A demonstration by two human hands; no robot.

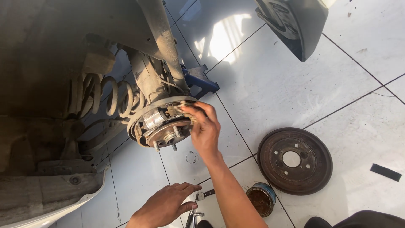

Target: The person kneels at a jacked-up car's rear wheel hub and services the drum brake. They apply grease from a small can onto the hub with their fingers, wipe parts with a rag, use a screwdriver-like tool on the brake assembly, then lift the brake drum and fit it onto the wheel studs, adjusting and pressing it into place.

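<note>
Here the right hand (205,128) touches the brake assembly (162,122), left hand (165,204) near pliers (193,211)

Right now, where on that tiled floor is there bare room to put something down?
The widest bare patch of floor lies between the blue jack stand and the brake drum. More bare tile shows to the right of the drum, up to a black strip. It is crowded near the left hand: tools and a small tin lie there. The right hand is at the brake assembly.
</note>
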